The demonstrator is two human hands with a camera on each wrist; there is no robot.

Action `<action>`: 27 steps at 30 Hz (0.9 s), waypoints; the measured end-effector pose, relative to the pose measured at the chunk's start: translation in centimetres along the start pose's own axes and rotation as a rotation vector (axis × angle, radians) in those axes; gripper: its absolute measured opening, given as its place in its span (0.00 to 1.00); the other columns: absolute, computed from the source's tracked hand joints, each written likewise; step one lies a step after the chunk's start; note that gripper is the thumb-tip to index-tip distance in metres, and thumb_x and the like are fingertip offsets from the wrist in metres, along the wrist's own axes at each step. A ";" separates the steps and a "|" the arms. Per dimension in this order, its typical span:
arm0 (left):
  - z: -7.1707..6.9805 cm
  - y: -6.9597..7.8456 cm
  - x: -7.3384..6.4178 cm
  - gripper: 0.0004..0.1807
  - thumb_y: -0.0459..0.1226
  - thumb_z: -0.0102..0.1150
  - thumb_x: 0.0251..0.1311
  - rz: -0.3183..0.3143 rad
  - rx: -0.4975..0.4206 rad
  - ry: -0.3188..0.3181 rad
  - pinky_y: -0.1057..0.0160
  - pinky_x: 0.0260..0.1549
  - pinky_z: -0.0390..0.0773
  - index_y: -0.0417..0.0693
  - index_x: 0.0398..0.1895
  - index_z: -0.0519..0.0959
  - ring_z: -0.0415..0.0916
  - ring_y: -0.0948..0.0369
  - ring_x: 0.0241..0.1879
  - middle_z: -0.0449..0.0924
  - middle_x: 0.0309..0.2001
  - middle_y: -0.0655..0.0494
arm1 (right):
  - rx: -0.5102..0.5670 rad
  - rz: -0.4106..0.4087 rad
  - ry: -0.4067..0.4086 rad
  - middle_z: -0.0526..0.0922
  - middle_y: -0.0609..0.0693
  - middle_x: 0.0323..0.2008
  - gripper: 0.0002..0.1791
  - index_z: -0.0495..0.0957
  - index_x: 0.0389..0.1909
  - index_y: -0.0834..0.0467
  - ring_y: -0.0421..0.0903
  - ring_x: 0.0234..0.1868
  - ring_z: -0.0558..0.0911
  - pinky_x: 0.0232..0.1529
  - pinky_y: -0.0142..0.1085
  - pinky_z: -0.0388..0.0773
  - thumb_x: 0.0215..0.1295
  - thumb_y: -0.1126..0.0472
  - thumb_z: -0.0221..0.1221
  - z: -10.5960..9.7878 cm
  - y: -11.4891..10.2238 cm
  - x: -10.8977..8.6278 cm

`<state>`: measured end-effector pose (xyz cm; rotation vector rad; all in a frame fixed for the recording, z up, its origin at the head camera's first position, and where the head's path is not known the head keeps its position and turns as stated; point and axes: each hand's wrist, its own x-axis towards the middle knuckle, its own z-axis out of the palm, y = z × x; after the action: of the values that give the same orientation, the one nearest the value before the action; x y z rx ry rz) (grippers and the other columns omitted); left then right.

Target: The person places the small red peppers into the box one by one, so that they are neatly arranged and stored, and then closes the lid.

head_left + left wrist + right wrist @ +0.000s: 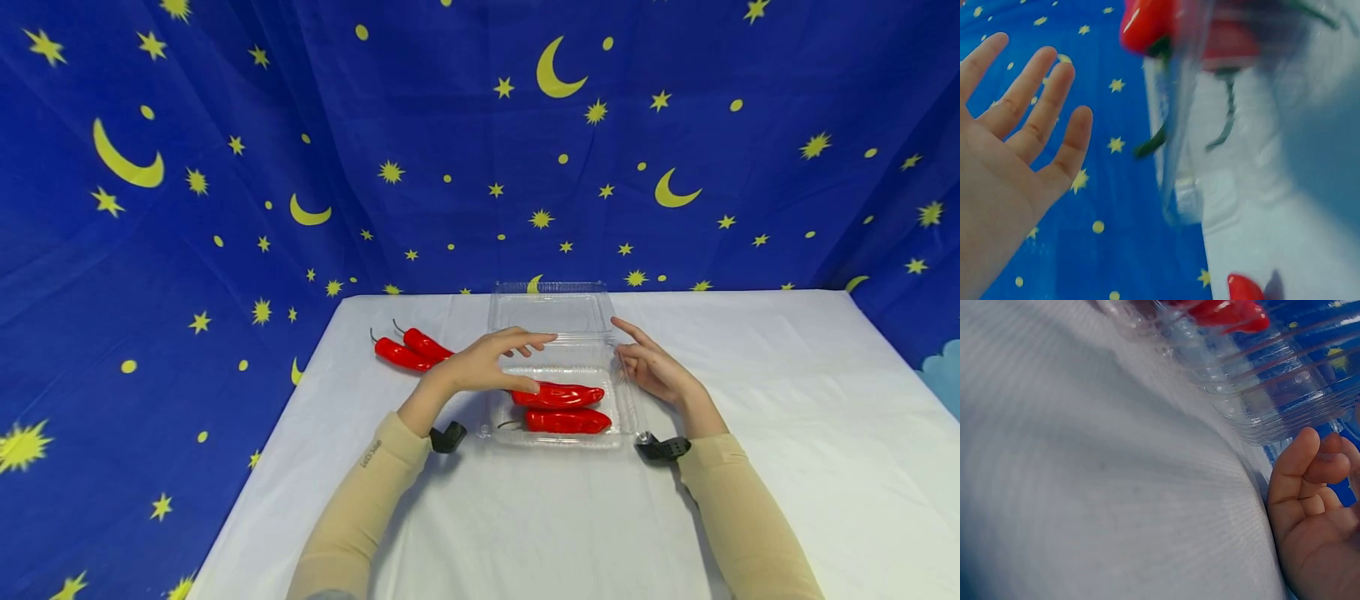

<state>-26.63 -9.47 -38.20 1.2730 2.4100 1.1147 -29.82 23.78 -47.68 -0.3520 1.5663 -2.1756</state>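
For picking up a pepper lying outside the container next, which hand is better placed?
Probably the left hand: it is nearer the two loose peppers, fingers spread and holding nothing. The right hand is farther off, by the right side of the clear container.

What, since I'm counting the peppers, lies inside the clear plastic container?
Two red peppers lie inside the container. In the head view, the left hand covers part of the farther pepper.

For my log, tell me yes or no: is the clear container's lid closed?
No, the lid lies folded open beyond the base, which holds two red peppers.
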 end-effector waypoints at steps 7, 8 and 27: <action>-2.7 -0.3 -1.6 0.41 0.55 0.65 0.52 0.054 -0.052 0.105 0.54 0.52 0.69 0.56 0.69 0.64 0.69 0.60 0.53 0.71 0.57 0.58 | -0.004 0.000 0.003 0.69 0.47 0.32 0.34 0.42 0.75 0.49 0.40 0.28 0.69 0.30 0.31 0.69 0.73 0.68 0.43 0.1 -0.1 0.0; -3.0 -0.4 -1.9 0.41 0.57 0.65 0.52 0.048 -0.062 0.119 0.53 0.53 0.68 0.56 0.69 0.64 0.69 0.59 0.53 0.71 0.57 0.57 | -0.002 0.000 0.001 0.69 0.47 0.32 0.34 0.42 0.75 0.49 0.39 0.28 0.69 0.30 0.31 0.69 0.73 0.68 0.42 0.1 -0.1 0.0; -7.9 -2.1 -7.8 0.35 0.33 0.60 0.60 -0.141 -0.300 0.277 0.41 0.56 0.63 0.38 0.70 0.58 0.65 0.39 0.55 0.66 0.58 0.32 | -0.010 -0.001 -0.001 0.69 0.46 0.32 0.34 0.42 0.75 0.50 0.39 0.29 0.69 0.31 0.31 0.69 0.73 0.68 0.41 0.1 0.0 0.1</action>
<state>-27.02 -20.47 -35.42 0.8905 2.3500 1.6241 -29.83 23.69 -47.68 -0.3569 1.5766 -2.1688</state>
